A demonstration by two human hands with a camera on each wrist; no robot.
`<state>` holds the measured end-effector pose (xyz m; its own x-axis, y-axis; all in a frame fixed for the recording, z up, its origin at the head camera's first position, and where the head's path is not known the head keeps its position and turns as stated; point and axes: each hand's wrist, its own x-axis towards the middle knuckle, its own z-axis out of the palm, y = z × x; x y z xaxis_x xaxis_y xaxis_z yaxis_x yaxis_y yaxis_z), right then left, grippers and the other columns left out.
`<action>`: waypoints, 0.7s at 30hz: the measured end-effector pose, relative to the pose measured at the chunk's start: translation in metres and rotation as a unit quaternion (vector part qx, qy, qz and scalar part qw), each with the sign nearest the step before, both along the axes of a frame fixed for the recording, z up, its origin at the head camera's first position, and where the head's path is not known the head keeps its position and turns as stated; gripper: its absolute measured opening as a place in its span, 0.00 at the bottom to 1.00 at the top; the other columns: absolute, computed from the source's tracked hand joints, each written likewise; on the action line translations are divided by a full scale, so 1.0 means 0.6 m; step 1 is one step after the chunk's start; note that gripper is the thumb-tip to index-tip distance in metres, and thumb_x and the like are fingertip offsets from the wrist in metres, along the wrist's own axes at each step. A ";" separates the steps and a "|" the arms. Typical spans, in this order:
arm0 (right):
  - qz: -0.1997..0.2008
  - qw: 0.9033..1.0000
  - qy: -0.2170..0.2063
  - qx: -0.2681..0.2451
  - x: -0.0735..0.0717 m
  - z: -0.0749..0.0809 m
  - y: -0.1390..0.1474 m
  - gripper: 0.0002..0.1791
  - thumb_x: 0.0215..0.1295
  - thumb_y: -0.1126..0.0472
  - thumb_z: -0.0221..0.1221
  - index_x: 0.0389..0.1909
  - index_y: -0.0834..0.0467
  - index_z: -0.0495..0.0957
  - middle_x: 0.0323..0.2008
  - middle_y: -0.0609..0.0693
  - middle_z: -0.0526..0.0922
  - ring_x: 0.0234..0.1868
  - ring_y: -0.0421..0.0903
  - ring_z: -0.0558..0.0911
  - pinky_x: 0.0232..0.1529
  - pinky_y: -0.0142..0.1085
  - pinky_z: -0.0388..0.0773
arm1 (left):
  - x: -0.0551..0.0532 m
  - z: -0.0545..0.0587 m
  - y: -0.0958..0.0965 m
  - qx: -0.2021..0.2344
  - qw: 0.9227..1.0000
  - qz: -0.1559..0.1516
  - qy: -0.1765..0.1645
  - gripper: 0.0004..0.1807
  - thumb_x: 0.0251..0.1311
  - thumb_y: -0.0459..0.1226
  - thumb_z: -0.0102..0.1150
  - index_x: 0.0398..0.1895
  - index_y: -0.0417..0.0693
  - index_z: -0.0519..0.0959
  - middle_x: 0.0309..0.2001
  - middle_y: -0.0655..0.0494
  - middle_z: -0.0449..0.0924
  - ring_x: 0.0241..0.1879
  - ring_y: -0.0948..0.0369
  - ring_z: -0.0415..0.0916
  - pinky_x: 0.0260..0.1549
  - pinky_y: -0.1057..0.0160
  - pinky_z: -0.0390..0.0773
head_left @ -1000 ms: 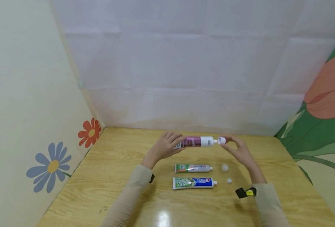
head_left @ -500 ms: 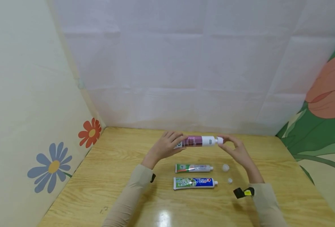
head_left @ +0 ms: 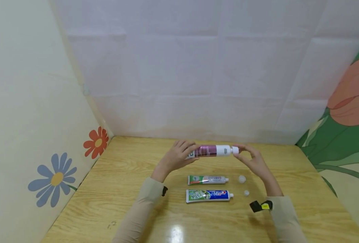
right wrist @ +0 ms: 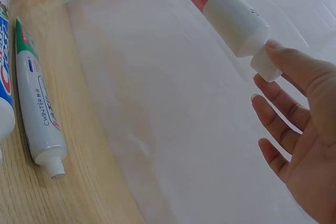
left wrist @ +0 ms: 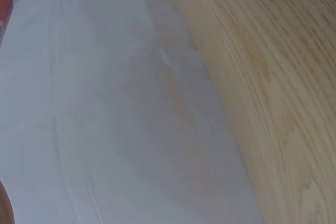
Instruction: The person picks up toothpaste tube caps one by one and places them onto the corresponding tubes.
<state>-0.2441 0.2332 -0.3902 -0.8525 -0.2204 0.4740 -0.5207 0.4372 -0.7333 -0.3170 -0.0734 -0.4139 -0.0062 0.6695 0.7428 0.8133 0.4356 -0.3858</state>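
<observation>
My left hand (head_left: pixel 177 156) grips the body of a purple and white toothpaste tube (head_left: pixel 208 151), held level above the table with its nozzle end to the right. Between thumb and index finger, my right hand (head_left: pixel 253 162) pinches a white cap (right wrist: pixel 266 65) at the tube's nozzle. In the right wrist view the cap sits over the nozzle, close against the white shoulder, and the other fingers are spread below it. The tube's tail end is hidden under my left hand. Only a sliver of the tube (left wrist: pixel 5 6) shows in the left wrist view.
On the wooden table (head_left: pixel 121 202) lie a green and white toothpaste tube (head_left: pixel 208 180) and a green and blue one (head_left: pixel 208 195), both uncapped. To their right are a larger round cap (head_left: pixel 241 179) and a small cap (head_left: pixel 246 193). A white sheet (head_left: pixel 179 67) hangs behind.
The white cap has moved left from just off the nozzle onto it, with my right hand following. Over the last half second the hands have barely moved.
</observation>
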 end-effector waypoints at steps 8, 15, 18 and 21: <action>-0.009 1.000 -0.002 -0.008 0.003 0.005 -0.006 0.19 0.62 0.67 0.58 0.54 0.67 0.72 0.46 0.59 0.77 0.45 0.29 0.70 0.56 0.57 0.60 | 0.009 0.012 -0.001 0.009 1.000 0.000 -0.020 0.33 0.42 0.47 0.72 0.52 0.44 0.74 0.45 0.51 0.75 0.42 0.58 0.71 0.42 0.62 0.73; -0.015 1.000 0.003 -0.025 0.004 0.010 -0.014 0.18 0.62 0.67 0.58 0.53 0.65 0.73 0.44 0.49 0.77 0.46 0.28 0.70 0.57 0.61 0.57 | 0.015 0.023 -0.006 0.020 0.999 0.014 -0.038 0.33 0.43 0.47 0.71 0.54 0.45 0.74 0.46 0.52 0.76 0.43 0.58 0.72 0.43 0.61 0.73; -0.016 0.999 0.006 -0.030 0.004 0.010 -0.016 0.18 0.61 0.67 0.58 0.52 0.65 0.73 0.43 0.46 0.77 0.45 0.29 0.70 0.57 0.60 0.57 | 0.016 0.023 -0.007 0.022 0.999 0.023 -0.040 0.33 0.44 0.48 0.71 0.54 0.47 0.74 0.46 0.52 0.76 0.43 0.57 0.72 0.44 0.61 0.72; -0.014 0.999 0.009 -0.036 0.004 0.011 -0.019 0.18 0.61 0.68 0.58 0.52 0.66 0.74 0.43 0.47 0.77 0.45 0.29 0.71 0.58 0.59 0.58 | 0.017 0.021 -0.007 0.024 0.998 0.030 -0.039 0.32 0.45 0.48 0.70 0.54 0.47 0.75 0.46 0.52 0.76 0.43 0.57 0.72 0.44 0.60 0.73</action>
